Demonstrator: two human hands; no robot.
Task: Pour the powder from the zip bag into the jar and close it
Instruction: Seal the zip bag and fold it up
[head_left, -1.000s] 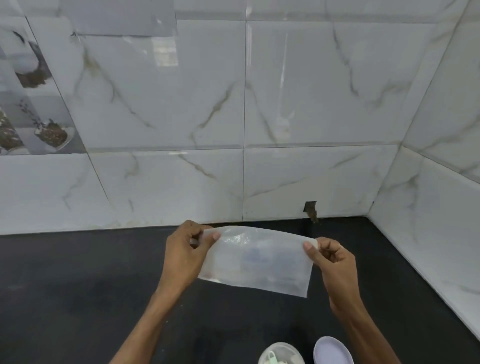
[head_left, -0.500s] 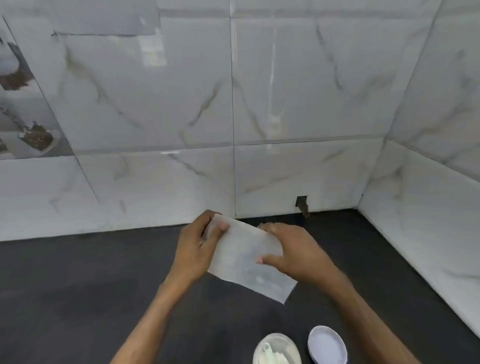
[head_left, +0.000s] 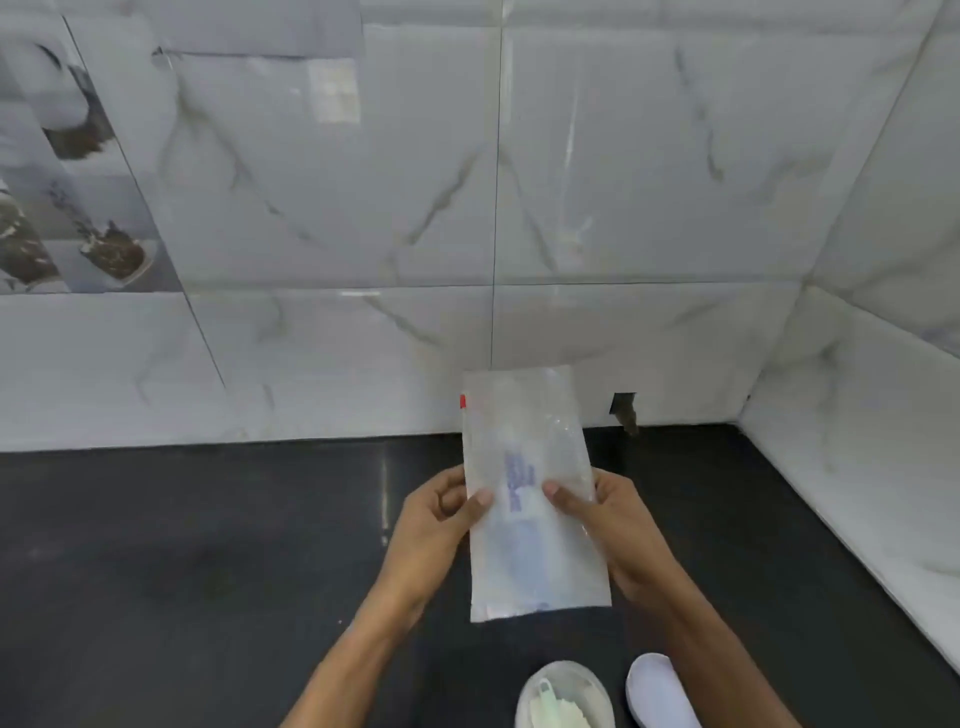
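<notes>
Left hand (head_left: 434, 525): fingers curled behind the left edge of the zip bag (head_left: 530, 493), thumb laid across its front face, so the hand pinches the bag near mid-height. Right hand (head_left: 605, 519): mirrors the left, thumb on the front, fingers wrapped behind the right edge, gripping the same bag. Zip bag: clear, flat plastic, held upright and long-side vertical between both hands above the countertop (head_left: 182, 571); faint blue print down its middle, a small red mark at the upper left edge. Jar (head_left: 563, 696): open, pale powder and a small scoop visible inside, standing at the bottom of the view, below the bag. Lid (head_left: 657, 688): white, lying just beside the jar on its right. Countertop: dark, matte. Wall tiles (head_left: 363, 208): white marble pattern, meeting in a corner at right.
</notes>
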